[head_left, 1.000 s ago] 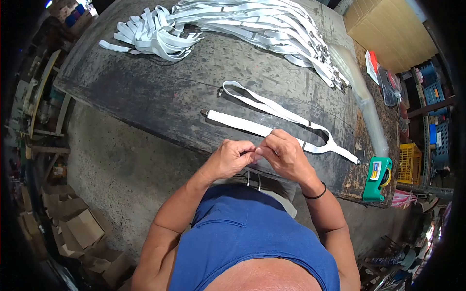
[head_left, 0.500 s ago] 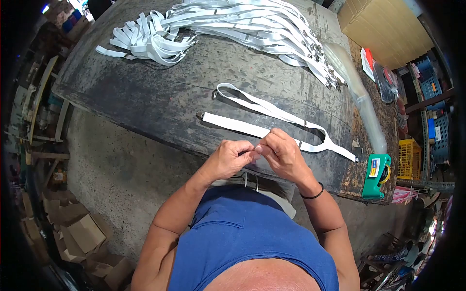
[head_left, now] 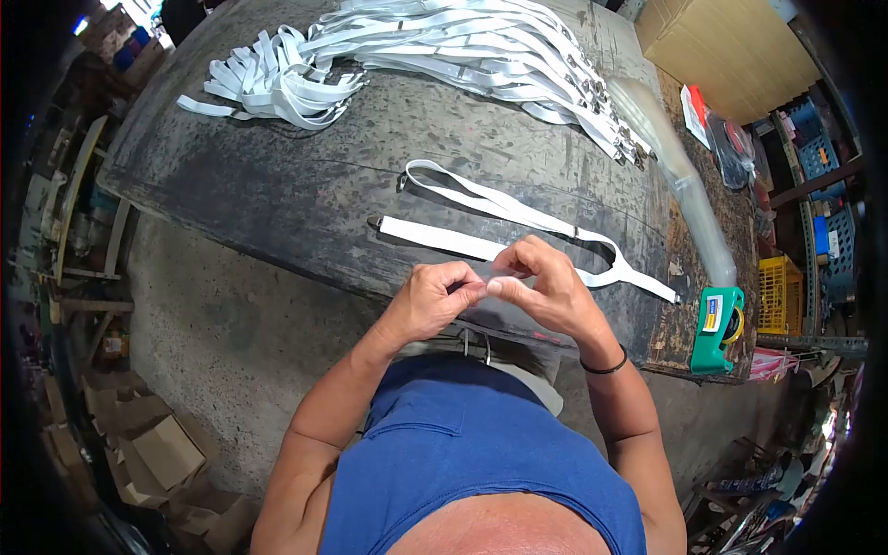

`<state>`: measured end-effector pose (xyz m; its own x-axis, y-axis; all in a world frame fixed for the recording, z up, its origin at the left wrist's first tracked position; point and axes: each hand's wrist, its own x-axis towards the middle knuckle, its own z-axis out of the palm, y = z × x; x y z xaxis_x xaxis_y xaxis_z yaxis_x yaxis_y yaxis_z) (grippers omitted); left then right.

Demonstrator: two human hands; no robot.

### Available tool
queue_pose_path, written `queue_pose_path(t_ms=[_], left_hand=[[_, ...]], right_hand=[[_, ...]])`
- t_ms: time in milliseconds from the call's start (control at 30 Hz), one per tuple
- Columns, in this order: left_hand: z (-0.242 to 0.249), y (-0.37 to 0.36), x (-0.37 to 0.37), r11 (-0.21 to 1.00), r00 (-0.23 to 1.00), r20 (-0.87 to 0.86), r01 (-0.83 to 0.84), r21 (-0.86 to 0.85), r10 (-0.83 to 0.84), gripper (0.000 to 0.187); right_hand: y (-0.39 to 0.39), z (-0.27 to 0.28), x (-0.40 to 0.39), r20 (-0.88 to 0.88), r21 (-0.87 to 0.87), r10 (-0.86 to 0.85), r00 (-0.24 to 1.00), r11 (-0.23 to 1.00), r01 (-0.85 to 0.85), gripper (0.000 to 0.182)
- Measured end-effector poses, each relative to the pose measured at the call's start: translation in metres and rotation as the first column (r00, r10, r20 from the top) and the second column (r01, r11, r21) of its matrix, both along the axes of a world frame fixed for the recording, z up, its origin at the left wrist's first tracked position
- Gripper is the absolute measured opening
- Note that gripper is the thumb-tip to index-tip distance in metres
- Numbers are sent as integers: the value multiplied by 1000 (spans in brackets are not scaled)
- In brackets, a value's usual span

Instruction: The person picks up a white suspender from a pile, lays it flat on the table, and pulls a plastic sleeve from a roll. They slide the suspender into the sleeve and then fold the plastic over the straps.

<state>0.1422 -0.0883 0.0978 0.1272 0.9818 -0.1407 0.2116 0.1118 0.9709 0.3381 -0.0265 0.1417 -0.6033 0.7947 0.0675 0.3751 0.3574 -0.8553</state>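
Observation:
In front of my waist, at the table's near edge, my left hand is closed in a pinch. My right hand faces it, thumb stretched toward the left fingertips and fingers curled. Between them is a thin see-through sheet, apparently a clear plastic bag; its outline is hard to make out, and a small pink mark shows below the right hand. Just beyond my hands, white elastic suspenders lie spread on the table, with metal clips at the strap ends. My right hand hides part of one strap.
A large pile of white suspenders covers the back of the dark worktable. At right lie a long translucent plastic bundle and a green tape dispenser. A cardboard box stands at the back right; a yellow crate sits beyond the table.
My right thumb and fingers have spread apart and the hand has shifted slightly right. The left hand keeps its pinch. The suspenders on the table have not moved.

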Motion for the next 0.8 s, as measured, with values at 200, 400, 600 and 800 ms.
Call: queue_pose_path(t_ms=[200, 400, 600, 800], left_hand=[[1, -1, 2, 994, 995, 95, 23, 109, -33, 16], [-7, 1, -3, 996, 993, 91, 67, 57, -72, 19], [0, 2, -5, 997, 997, -3, 80, 16, -80, 19], [-3, 2, -5, 996, 995, 56, 84, 4, -84, 18]], right_hand=[[4, -1, 2, 32, 133, 52, 998, 990, -55, 18], [5, -3, 0, -70, 142, 21, 997, 990, -11, 32], [1, 6, -7, -75, 251, 27, 997, 968, -7, 27], [2, 12, -4, 179, 170, 48, 983, 982, -79, 20]])
